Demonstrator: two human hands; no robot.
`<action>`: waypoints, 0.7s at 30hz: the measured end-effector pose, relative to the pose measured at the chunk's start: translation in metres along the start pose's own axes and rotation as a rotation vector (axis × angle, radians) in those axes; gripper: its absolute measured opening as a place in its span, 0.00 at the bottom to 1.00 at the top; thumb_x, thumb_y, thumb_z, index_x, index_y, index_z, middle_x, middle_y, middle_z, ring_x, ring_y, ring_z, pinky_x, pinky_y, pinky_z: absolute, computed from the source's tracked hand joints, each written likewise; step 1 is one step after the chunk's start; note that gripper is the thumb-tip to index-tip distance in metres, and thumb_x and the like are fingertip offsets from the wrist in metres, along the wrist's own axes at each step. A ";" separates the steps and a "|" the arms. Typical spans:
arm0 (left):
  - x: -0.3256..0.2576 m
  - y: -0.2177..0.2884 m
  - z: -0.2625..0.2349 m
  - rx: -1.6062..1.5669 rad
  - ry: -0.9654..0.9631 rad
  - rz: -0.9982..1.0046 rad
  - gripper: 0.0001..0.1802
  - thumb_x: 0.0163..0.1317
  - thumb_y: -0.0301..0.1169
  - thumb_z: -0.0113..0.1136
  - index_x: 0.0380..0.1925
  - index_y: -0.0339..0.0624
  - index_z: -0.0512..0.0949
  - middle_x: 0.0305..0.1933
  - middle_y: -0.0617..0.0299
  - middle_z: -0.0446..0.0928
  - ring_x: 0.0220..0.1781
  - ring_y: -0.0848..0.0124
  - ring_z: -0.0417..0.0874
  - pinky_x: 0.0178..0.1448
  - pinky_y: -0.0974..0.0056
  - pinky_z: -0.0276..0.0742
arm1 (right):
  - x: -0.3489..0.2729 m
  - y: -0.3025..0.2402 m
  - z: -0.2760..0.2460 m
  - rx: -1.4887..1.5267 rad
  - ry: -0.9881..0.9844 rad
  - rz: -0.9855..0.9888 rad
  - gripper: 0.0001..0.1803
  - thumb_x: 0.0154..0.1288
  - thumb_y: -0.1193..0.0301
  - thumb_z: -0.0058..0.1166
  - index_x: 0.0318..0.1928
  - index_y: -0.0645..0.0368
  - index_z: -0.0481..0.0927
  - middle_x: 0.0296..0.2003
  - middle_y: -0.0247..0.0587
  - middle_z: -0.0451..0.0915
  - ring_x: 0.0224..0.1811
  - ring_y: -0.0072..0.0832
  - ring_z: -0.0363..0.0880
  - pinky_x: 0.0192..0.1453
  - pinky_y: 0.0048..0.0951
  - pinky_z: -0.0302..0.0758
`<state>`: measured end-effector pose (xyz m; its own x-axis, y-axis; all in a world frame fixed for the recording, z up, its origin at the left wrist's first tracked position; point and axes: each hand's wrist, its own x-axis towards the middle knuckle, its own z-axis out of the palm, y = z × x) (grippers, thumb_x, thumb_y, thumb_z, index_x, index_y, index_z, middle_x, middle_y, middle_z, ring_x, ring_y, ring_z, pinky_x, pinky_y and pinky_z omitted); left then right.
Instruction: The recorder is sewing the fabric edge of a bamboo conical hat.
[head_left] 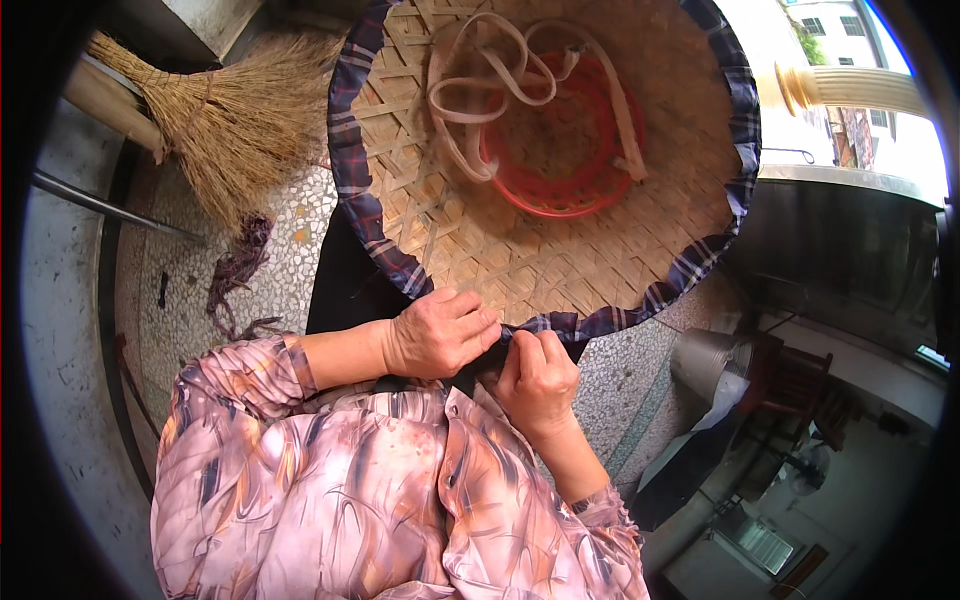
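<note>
A large round woven bamboo basket (560, 262) rests in front of me, close to my lap. Dark blue plaid cloth (350, 150) wraps its rim. At the near edge my left hand (445, 333) is closed on the cloth-covered rim, fingers bent over it. Just to its right my right hand (540, 380) pinches the same plaid cloth; whether a needle or thread is between the fingers is too small to see. Inside the basket lie a red plastic basket (572, 212) and a loose coil of whitish flat strap (460, 117) partly over it.
A straw broom (215, 110) leans at the upper left, with a metal rod (115, 208) below it. Dark purplish scraps (238, 268) lie on the speckled floor (185, 320). On the right are a metal bucket (700, 360) and a dark wooden chair (795, 375).
</note>
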<state>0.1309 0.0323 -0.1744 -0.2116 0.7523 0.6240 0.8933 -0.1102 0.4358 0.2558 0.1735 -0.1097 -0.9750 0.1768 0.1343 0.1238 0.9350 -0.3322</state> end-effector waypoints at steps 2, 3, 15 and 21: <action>0.000 0.000 0.001 0.003 0.005 0.000 0.19 0.43 0.32 0.59 0.37 0.36 0.81 0.39 0.58 0.79 0.38 0.63 0.80 0.36 0.64 0.74 | 0.001 -0.001 0.000 0.003 -0.007 0.013 0.07 0.54 0.80 0.57 0.35 0.63 0.78 0.27 0.46 0.73 0.28 0.43 0.77 0.30 0.38 0.75; 0.001 0.000 0.000 0.005 -0.010 0.006 0.18 0.43 0.31 0.59 0.37 0.36 0.81 0.39 0.58 0.79 0.38 0.63 0.80 0.36 0.64 0.74 | 0.003 -0.002 0.000 0.008 -0.018 0.022 0.06 0.55 0.79 0.58 0.36 0.62 0.78 0.28 0.46 0.74 0.29 0.43 0.77 0.30 0.38 0.76; 0.007 0.008 -0.007 0.008 0.035 0.048 0.17 0.47 0.33 0.57 0.36 0.34 0.80 0.38 0.58 0.78 0.40 0.65 0.79 0.39 0.63 0.74 | 0.000 -0.010 -0.038 -0.098 -0.151 0.111 0.08 0.58 0.73 0.62 0.33 0.59 0.75 0.28 0.43 0.74 0.30 0.41 0.79 0.29 0.38 0.76; 0.006 0.007 -0.006 -0.001 0.042 0.039 0.17 0.47 0.33 0.57 0.36 0.34 0.80 0.38 0.58 0.78 0.39 0.65 0.79 0.39 0.63 0.74 | 0.001 -0.010 -0.030 -0.046 -0.186 0.090 0.04 0.61 0.78 0.56 0.35 0.60 0.74 0.28 0.47 0.74 0.25 0.46 0.78 0.27 0.40 0.75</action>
<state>0.1339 0.0323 -0.1637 -0.1925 0.7197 0.6670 0.9009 -0.1398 0.4108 0.2590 0.1731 -0.0781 -0.9764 0.2045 -0.0696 0.2160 0.9318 -0.2917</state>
